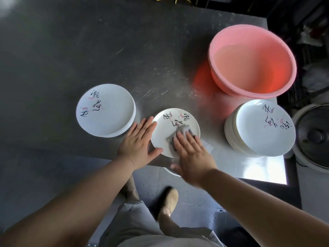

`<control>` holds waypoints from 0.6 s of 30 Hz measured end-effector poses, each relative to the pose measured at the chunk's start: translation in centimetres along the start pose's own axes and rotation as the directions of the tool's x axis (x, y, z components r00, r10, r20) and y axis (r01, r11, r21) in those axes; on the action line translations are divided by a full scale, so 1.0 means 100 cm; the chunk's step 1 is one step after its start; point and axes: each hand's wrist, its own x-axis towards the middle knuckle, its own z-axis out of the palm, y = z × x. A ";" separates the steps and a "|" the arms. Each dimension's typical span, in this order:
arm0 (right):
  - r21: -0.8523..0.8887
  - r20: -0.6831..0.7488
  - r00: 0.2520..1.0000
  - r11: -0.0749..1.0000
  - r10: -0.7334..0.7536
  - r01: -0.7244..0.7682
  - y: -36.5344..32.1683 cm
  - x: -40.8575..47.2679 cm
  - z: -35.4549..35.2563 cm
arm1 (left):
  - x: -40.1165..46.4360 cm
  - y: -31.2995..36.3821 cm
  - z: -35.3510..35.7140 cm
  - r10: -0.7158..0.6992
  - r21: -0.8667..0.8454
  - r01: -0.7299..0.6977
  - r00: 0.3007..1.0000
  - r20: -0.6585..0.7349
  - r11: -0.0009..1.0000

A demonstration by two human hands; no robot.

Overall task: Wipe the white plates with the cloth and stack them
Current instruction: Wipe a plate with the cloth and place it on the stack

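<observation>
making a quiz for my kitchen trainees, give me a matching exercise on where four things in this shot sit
Things:
1. pink basin
2. cloth
3. left hand
4. tall plate stack

Places:
A. under the right hand
B. far right of the table
C. on the middle plate's left rim
D. near right table corner

Pairs: 1-B, 2-A, 3-C, 4-D

white plate [170,125] under grey cloth [179,132], 2 plate stacks [105,111] flanking

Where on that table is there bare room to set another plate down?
The table's far left, beyond the left stack, is bare, as is the patch between that stack and the pink basin. The near edge is crowded: both hands, the middle plate, the right stack.
</observation>
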 end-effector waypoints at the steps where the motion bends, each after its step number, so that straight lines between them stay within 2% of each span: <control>1: 0.010 -0.008 0.998 0.998 -0.060 0.060 -0.004 -0.012 0.005 | 0.000 0.000 0.001 0.001 -0.002 -0.001 1.000 -0.006 1.000; 3: 0.025 -0.015 0.991 0.991 -0.132 0.133 0.003 -0.015 0.005 | 0.000 -0.001 0.003 0.006 -0.004 -0.006 1.000 -0.014 1.000; 4: 0.023 -0.025 0.992 0.992 -0.120 0.121 0.011 -0.009 0.001 | 0.000 -0.001 0.004 0.008 -0.006 -0.008 1.000 -0.015 1.000; 7: 0.046 -0.040 0.994 0.994 0.098 -0.096 0.025 0.015 -0.016 | 0.001 -0.001 0.005 0.003 -0.012 -0.003 1.000 -0.029 1.000; 9: 0.076 -0.040 0.987 0.986 0.155 -0.151 0.016 0.015 -0.015 | 0.002 -0.002 0.004 0.003 -0.012 -0.003 1.000 -0.029 1.000; 12: 0.101 -0.055 0.998 0.995 0.008 -0.002 -0.006 -0.021 0.001 | 0.002 -0.002 0.003 -0.002 -0.009 0.001 1.000 -0.029 1.000; 14: 0.056 -0.079 0.992 0.993 -0.096 0.101 0.001 -0.031 0.006 | 0.002 -0.001 0.002 0.006 -0.005 -0.006 0.999 -0.031 1.000; 18: -0.008 -0.013 1.000 1.000 -0.015 0.015 0.042 0.016 -0.022 | 0.001 0.000 -0.001 0.025 -0.023 -0.026 0.998 -0.052 0.999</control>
